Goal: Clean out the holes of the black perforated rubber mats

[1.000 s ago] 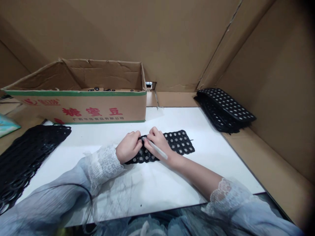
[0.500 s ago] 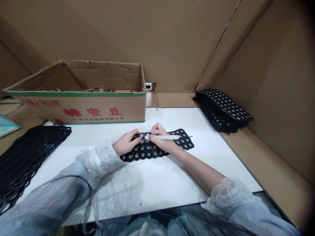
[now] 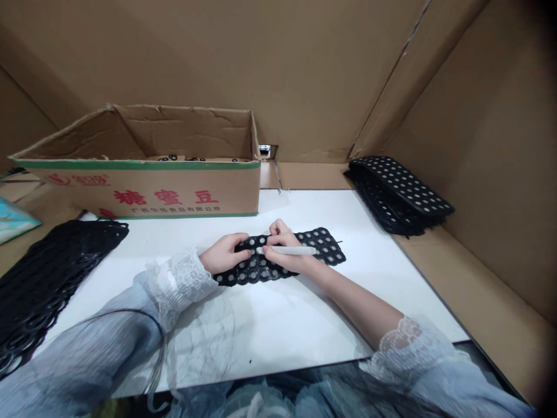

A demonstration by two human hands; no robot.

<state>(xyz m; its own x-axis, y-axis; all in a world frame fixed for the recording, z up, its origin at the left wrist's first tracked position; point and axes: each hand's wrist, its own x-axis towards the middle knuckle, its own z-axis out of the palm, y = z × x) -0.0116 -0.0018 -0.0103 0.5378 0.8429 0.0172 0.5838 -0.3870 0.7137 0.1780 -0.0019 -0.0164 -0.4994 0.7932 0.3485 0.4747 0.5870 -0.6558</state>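
Note:
A black rubber sheet full of round holes (image 3: 322,245) lies flat on the white board (image 3: 278,325) in front of me. My left hand (image 3: 224,254) is curled with its fingers pressed on the sheet's left part, pinching it. My right hand (image 3: 285,251) rests on the sheet's middle, fingers closed round a thin white pen-like tool (image 3: 289,251) that lies level and points left toward the left fingertips.
An open cardboard box (image 3: 143,188) with red print and a few black rings inside stands at the back left. A pile of black ring sheets (image 3: 43,278) lies at the left edge. A stack of holed black sheets (image 3: 398,194) sits at the back right. Cardboard walls surround the board.
The white tool swung from slanting down-right to level. My right hand shifted slightly right along the sheet, which now shows more holes between the hands. The left hand stayed in place.

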